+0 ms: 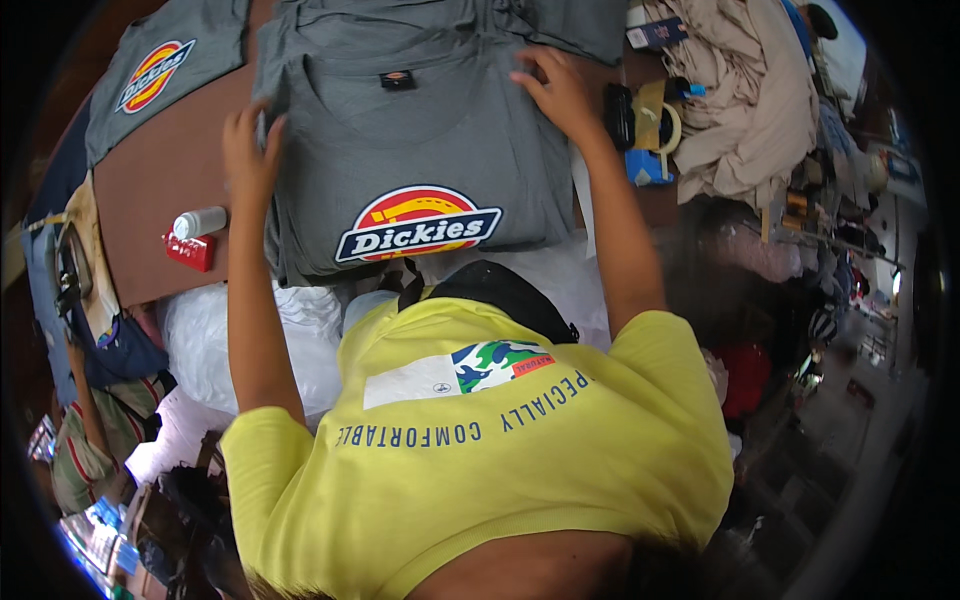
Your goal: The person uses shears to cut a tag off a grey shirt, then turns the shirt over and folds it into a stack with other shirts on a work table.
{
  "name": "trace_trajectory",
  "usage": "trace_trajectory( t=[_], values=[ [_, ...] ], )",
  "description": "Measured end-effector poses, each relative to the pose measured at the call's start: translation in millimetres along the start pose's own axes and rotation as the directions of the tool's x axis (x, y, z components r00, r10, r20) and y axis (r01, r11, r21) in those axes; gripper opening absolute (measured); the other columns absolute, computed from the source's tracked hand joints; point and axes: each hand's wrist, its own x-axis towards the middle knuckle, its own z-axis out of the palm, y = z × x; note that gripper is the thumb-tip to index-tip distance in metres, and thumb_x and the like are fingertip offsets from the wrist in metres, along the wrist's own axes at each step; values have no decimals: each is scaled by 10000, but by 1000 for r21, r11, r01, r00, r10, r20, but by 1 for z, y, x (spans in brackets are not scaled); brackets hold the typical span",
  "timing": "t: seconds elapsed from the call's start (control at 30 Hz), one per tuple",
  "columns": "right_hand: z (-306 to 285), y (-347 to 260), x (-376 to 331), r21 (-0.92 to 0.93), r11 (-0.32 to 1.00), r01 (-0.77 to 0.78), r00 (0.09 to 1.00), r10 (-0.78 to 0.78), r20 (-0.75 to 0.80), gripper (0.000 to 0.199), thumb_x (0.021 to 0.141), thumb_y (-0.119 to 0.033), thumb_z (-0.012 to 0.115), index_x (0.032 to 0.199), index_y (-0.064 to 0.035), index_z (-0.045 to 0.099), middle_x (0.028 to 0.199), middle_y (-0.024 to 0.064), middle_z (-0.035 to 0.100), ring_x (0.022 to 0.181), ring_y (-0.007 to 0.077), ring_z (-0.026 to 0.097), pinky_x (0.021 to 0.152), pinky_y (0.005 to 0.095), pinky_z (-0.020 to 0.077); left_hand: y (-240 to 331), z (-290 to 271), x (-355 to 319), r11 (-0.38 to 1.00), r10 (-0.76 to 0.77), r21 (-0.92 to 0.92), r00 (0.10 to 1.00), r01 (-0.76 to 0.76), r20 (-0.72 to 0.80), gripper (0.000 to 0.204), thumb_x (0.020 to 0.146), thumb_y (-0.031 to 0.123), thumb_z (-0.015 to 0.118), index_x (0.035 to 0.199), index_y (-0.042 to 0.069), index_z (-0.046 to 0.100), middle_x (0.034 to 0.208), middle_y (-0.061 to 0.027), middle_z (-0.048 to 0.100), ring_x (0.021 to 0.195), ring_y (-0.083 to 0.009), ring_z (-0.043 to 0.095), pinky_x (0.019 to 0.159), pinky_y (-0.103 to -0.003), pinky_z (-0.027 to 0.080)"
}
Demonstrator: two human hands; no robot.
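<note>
A folded grey T-shirt (430, 140) lies neckline-away on what looks like a stack of the same, with a red, yellow and navy printed emblem near its front fold. At its left edge is my left hand (252, 150), fingers and thumb apart, holding nothing. My right hand (552, 92) rests at the shirt's far right edge by the shoulder, its fingers spread and bent. Whether the right fingertips press on the cloth is hard to tell. Another grey T-shirt (165, 75) with the same emblem hangs over the table's far left.
The brown table (150, 200) carries a white cylinder (200, 222) and a red box (188, 252) on the left. To the right sit a tape roll (668, 130), a black object (618, 117) and heaped beige cloth (745, 90). White plastic bags (250, 335) bulge below the near edge.
</note>
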Motion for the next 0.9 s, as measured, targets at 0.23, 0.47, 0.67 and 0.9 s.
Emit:
trace_trajectory(
  t=[0.23, 0.47, 0.67, 0.9],
  values=[
    [-47, -43, -222, 287, 627, -725, 689, 649, 323, 253, 809, -184, 625, 1026, -68, 572, 757, -13, 541, 582, 50, 490, 530, 213, 430, 28, -65, -201, 747, -614, -137, 755, 650, 230, 212, 799, 160, 646, 958, 40, 573, 910, -41, 567, 754, -131, 498, 666, -258, 403],
    [-26, -64, -248, 429, 442, -788, 593, 733, 333, 475, 783, -204, 657, 1187, -80, 441, 806, 34, 542, 606, 81, 555, 451, 211, 434, 29, -50, -227, 642, -633, -314, 715, 699, 297, 358, 783, 205, 679, 1048, 7, 544, 972, -68, 547, 759, -137, 515, 673, -248, 422],
    [-23, -45, -244, 248, 580, -776, 629, 681, 375, 445, 767, -260, 683, 1079, 3, 506, 687, 56, 568, 600, 99, 579, 483, 231, 436, -26, -70, -219, 484, -631, -388, 620, 784, 467, 188, 806, 187, 658, 825, 43, 539, 748, 2, 575, 691, -65, 528, 650, -202, 427],
    [-32, -26, -256, 326, 580, -746, 665, 673, 324, 298, 774, -250, 680, 888, 9, 589, 621, 20, 559, 564, 79, 527, 526, 225, 432, -40, -85, -206, 50, -599, -655, 547, 754, 585, 86, 856, 136, 576, 880, 100, 502, 864, -30, 615, 798, -124, 596, 761, -282, 459]
  ],
)
